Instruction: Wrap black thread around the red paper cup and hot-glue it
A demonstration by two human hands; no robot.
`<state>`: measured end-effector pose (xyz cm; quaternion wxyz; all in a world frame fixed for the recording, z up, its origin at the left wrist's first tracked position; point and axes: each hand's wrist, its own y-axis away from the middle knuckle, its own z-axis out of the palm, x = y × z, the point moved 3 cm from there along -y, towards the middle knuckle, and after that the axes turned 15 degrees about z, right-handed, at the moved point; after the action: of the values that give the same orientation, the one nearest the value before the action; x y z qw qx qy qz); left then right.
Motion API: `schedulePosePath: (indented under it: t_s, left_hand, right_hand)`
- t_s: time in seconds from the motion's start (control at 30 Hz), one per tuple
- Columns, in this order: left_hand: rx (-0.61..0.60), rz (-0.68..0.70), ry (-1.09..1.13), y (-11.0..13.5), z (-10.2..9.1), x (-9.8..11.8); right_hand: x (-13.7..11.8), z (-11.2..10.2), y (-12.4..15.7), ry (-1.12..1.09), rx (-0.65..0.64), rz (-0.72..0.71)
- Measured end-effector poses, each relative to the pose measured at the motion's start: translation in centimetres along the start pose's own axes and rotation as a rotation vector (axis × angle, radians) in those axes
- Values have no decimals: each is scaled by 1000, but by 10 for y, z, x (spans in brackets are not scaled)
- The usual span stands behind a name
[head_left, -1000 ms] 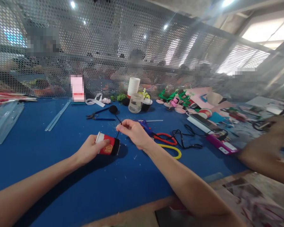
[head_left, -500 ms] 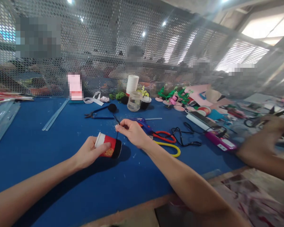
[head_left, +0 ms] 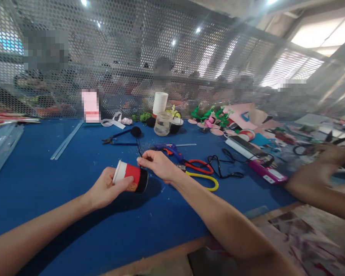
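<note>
My left hand (head_left: 107,188) grips a red and white paper cup (head_left: 133,174), tilted on its side with the white rim toward the left. Black yarn is wound in a band (head_left: 143,181) around the cup's base end. Just above that band, my right hand (head_left: 155,163) pinches the black yarn strand (head_left: 139,147). The strand runs back to a black yarn ball (head_left: 136,132) on the table. Beside the ball lie dark-handled pliers (head_left: 117,140). Past my right fingers are a blue glue gun (head_left: 169,149) and a tool with red and yellow handles (head_left: 202,174).
A clear jar (head_left: 162,124) and stacked white cups (head_left: 160,102) stand at the back, before a perforated metal screen (head_left: 117,57). To the right are a purple power strip (head_left: 267,172) with black cord and another person's hand (head_left: 310,172). Glue sticks (head_left: 66,142) lie left.
My right hand has moved slightly left and down with the yarn, closer to the cup. The cup has turned a little in my left hand. At right, the other person's hand has shifted.
</note>
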<state>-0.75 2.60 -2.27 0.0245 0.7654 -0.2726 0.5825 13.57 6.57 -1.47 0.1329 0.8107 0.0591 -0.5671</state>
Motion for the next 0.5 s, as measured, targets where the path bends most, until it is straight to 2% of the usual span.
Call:
schedulePosePath:
  t_s: [0.5]
  left_hand:
    - [19, 19, 32, 0, -2, -2]
  right_hand:
    - [7, 6, -2, -83, -57, 79]
